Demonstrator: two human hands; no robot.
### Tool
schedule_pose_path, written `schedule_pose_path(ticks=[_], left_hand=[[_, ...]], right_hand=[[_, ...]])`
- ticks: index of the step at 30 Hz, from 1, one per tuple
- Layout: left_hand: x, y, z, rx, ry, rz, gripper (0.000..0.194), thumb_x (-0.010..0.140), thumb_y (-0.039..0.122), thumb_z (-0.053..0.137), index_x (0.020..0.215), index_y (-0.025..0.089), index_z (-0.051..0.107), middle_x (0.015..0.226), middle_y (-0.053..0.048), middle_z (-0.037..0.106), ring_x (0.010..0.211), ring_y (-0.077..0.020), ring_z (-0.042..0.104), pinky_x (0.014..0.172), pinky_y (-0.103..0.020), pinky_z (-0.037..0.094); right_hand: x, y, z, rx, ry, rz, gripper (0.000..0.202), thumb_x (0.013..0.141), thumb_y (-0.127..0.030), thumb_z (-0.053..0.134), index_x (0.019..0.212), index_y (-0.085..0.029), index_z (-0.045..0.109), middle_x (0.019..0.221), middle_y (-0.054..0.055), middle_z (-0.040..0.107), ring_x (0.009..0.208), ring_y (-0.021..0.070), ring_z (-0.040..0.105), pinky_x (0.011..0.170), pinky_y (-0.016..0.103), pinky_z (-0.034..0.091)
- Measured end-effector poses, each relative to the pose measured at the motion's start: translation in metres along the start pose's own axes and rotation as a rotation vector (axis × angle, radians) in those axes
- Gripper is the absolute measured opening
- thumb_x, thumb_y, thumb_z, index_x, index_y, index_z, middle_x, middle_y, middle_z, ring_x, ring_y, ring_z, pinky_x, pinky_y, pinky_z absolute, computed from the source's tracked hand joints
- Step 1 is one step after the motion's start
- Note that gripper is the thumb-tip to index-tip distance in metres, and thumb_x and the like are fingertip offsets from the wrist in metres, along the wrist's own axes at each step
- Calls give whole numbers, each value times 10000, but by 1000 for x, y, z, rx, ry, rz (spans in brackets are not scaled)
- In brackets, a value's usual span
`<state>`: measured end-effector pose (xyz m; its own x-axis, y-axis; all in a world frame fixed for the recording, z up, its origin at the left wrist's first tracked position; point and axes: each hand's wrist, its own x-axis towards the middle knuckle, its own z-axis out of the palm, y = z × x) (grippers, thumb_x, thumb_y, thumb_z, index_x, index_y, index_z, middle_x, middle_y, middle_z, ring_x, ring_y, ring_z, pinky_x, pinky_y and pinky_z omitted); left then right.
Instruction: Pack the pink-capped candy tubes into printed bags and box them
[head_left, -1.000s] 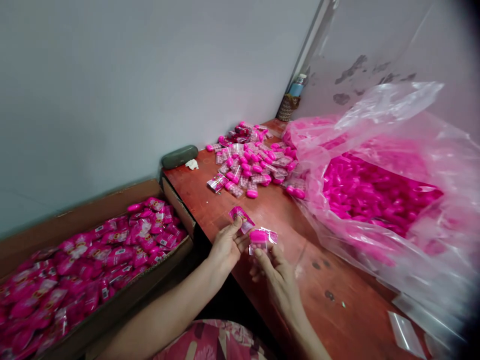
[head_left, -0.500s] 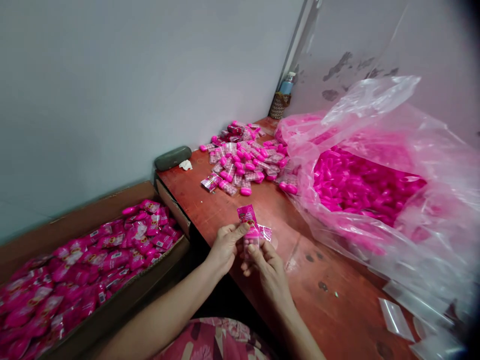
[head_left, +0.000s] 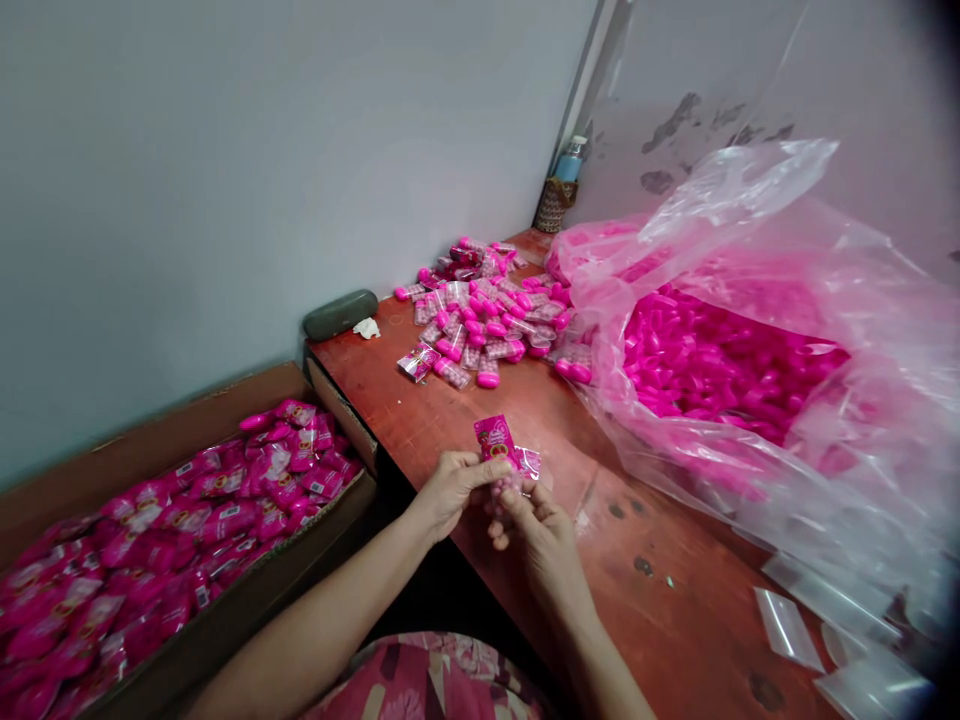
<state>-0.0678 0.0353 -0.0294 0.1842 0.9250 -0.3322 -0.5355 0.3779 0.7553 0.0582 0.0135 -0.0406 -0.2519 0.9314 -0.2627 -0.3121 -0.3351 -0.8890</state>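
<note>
Just over the table's front edge, my two hands meet at a small printed pink packet. My left hand is closed, its thumb laid across the lower part of the packet. In my right hand, thumb and fingers pinch a clear packet of pale pink beads directly below. A second printed pink wrapper sticks out by my right fingertips. Fingers partly cover where these pieces meet, so I cannot tell whether they are joined.
Pink-capped bead packets lie heaped on the red table. A large plastic bag of pink pieces stands at right, with clear sleeves nearby. At left is a cardboard box of pink packets; a dark case rests by the wall.
My left thumb has slid slightly right and down, now lying flatter across the packet. Both hands keep their hold. The whole view has shifted a little.
</note>
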Motion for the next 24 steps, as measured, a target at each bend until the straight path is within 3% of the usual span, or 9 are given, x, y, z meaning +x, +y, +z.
schedule_pose_path(ticks=[3, 6, 10, 13, 16, 19, 21, 24], left_hand=[[1, 1, -1, -81, 86, 16, 220, 639, 284, 701, 652, 76, 632, 627, -56, 619, 557, -113, 571, 562, -235, 471], [-1, -2, 1, -102, 86, -10, 226, 619, 284, 716, 654, 74, 639, 642, -65, 627, 570, -117, 574, 575, -244, 481], [-8, -11, 9, -65, 5, -50, 243, 617, 285, 717, 648, 55, 644, 569, -47, 593, 458, -75, 504, 455, -203, 428], [-17, -10, 8, -97, -18, -24, 229, 643, 279, 699, 649, 57, 640, 574, -51, 597, 485, -104, 535, 486, -239, 456], [-32, 3, -10, -207, 146, 146, 204, 653, 280, 692, 725, 93, 651, 776, -96, 667, 733, -188, 626, 681, -308, 503], [-45, 19, -35, -293, 391, 444, 394, 707, 483, 583, 918, 155, 645, 967, -100, 662, 913, -211, 607, 819, -342, 469], [-46, 22, -42, -182, 445, 510, 479, 705, 536, 546, 1011, 175, 621, 990, -101, 659, 933, -222, 601, 851, -368, 448], [-31, 12, -31, 267, 357, 445, 377, 654, 374, 669, 990, 204, 645, 1064, -95, 633, 1035, -240, 546, 961, -387, 342]], right_hand=[[-5, 0, -2, 61, 21, -7, 344, 723, -293, 653, 1007, -227, 472, 794, -3, 620, 621, 133, 599, 577, 263, 496], [-6, 0, -5, 86, 17, 4, 374, 705, -276, 670, 1010, -232, 457, 834, 4, 630, 675, 149, 617, 646, 300, 504], [1, 1, -3, 73, 52, -44, 257, 713, -250, 664, 888, -220, 477, 694, -34, 624, 580, 111, 593, 566, 232, 479], [6, 1, -1, 28, 13, -51, 214, 710, -254, 666, 810, -212, 482, 603, -55, 600, 498, 96, 561, 491, 203, 443], [7, 0, -4, -10, -5, -21, 208, 702, -280, 672, 762, -200, 490, 569, -57, 584, 468, 95, 553, 459, 196, 424], [7, -5, -14, -46, 77, -19, 213, 709, -332, 657, 733, -186, 503, 573, -42, 579, 466, 97, 551, 440, 191, 414], [8, -9, -22, -74, 126, -14, 232, 716, -368, 642, 726, -179, 508, 581, -28, 585, 464, 98, 546, 435, 194, 414], [10, -13, -31, -116, 145, -12, 243, 728, -396, 622, 730, -178, 514, 613, -10, 609, 482, 103, 552, 446, 199, 418]])
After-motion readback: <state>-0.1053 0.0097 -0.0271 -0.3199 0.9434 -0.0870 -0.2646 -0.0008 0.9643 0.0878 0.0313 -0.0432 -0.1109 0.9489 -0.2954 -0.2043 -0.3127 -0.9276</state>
